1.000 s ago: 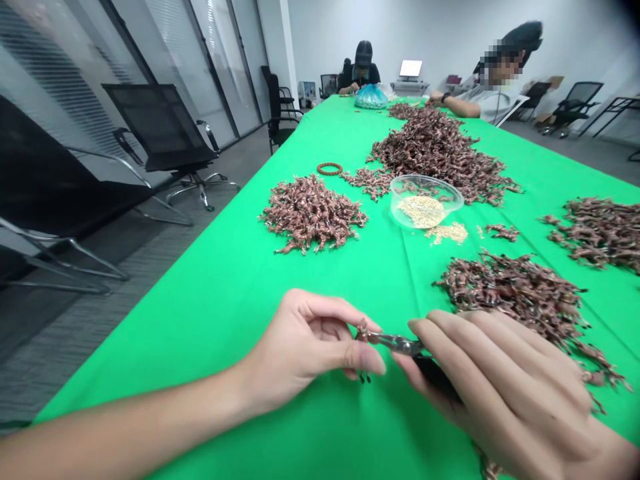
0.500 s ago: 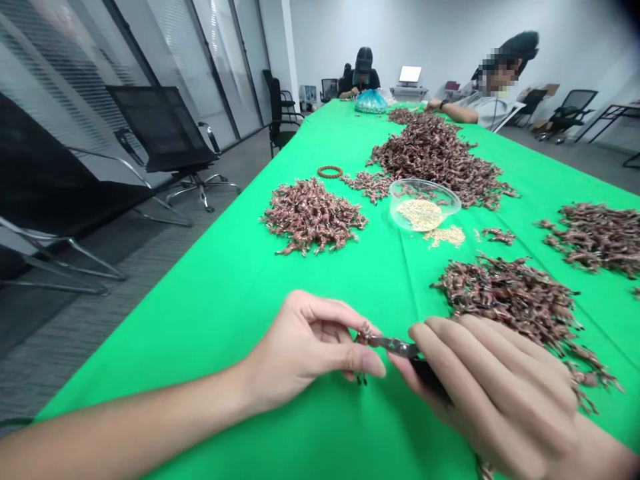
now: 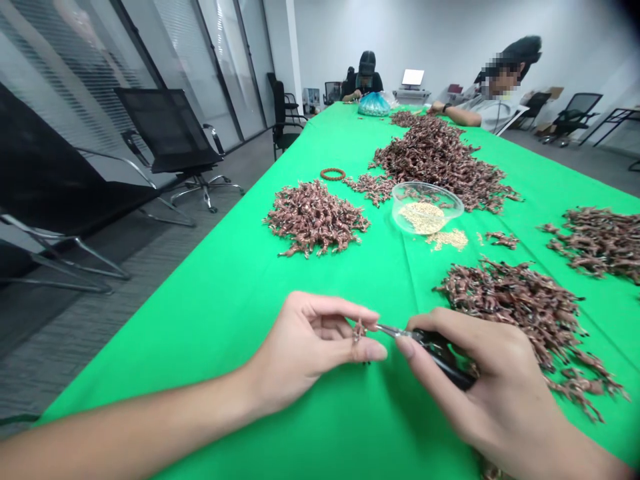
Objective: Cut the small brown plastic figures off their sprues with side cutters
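Between thumb and fingers, my left hand (image 3: 313,350) pinches a small brown figurine (image 3: 359,331) with thin limbs, perhaps an animal; much of it is hidden. My right hand (image 3: 493,380) is closed around black-handled pliers (image 3: 440,357). The metal tip of the pliers points left, close to the left fingertips and the figurine; whether it touches is unclear. Just beyond the right hand lies a pile of similar brown figurines (image 3: 515,310). Another heap of figurines (image 3: 316,219) sits farther off to the left.
A clear plastic bowl (image 3: 457,208) holds tiny gold-coloured pieces, some spilled beside it. Behind it rises a large figurine heap (image 3: 435,157); another pile (image 3: 605,240) lies right. A brown beaded ring (image 3: 333,174) rests on the green cloth (image 3: 220,313). Two people sit farther along the table.
My right hand has rolled over, showing its thumb and more of the pliers' black handles. The pliers' tip now points at the left fingertips from a changed angle. The figurine has turned slightly.
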Demonstrator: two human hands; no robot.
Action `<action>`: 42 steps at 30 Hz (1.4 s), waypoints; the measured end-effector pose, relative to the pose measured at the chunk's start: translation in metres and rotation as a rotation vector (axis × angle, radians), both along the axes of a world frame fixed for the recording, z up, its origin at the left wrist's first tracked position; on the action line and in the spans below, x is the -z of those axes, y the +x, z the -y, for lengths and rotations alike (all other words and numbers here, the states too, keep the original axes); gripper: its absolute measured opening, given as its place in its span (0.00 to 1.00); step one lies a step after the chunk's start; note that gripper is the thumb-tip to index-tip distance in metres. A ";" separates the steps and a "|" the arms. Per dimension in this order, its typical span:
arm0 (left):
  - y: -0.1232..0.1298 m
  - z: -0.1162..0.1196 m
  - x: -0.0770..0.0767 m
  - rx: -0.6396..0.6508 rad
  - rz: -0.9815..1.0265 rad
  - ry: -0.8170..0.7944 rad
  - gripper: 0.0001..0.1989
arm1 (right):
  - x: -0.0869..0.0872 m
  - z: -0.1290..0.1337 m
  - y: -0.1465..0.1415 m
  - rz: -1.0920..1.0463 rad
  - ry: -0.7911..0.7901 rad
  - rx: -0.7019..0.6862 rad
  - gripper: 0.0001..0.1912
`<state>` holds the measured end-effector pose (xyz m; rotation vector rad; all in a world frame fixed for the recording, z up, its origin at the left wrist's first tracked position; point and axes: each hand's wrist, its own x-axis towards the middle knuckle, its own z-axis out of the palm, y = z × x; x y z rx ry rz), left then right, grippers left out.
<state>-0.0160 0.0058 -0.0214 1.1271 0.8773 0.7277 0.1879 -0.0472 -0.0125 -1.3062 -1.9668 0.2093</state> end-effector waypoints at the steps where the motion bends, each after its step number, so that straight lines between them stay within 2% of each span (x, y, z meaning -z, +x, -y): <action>1: -0.001 0.000 0.000 -0.013 -0.012 -0.007 0.18 | 0.000 0.000 0.001 -0.015 0.002 0.014 0.04; 4: -0.002 -0.001 0.000 -0.055 -0.005 0.007 0.21 | 0.002 -0.001 0.002 -0.044 -0.008 0.028 0.03; 11: -0.003 -0.002 0.001 -0.031 0.041 0.130 0.13 | 0.002 0.001 0.002 -0.032 0.046 0.010 0.03; 17: -0.003 -0.001 0.000 -0.019 0.104 0.184 0.09 | 0.000 0.003 0.002 -0.045 0.107 0.000 0.03; 21: -0.004 -0.002 -0.001 -0.008 0.077 0.228 0.07 | 0.003 0.001 0.000 -0.036 0.151 -0.004 0.03; 27: -0.005 -0.004 -0.002 0.071 0.042 0.195 0.18 | 0.006 0.001 0.001 -0.026 0.164 -0.005 0.04; 34: -0.005 -0.003 -0.002 0.148 0.033 0.157 0.17 | 0.008 -0.003 0.004 0.061 0.218 -0.020 0.07; 42: -0.004 -0.001 -0.007 0.171 0.020 0.088 0.18 | 0.011 -0.003 0.003 0.032 0.131 -0.074 0.06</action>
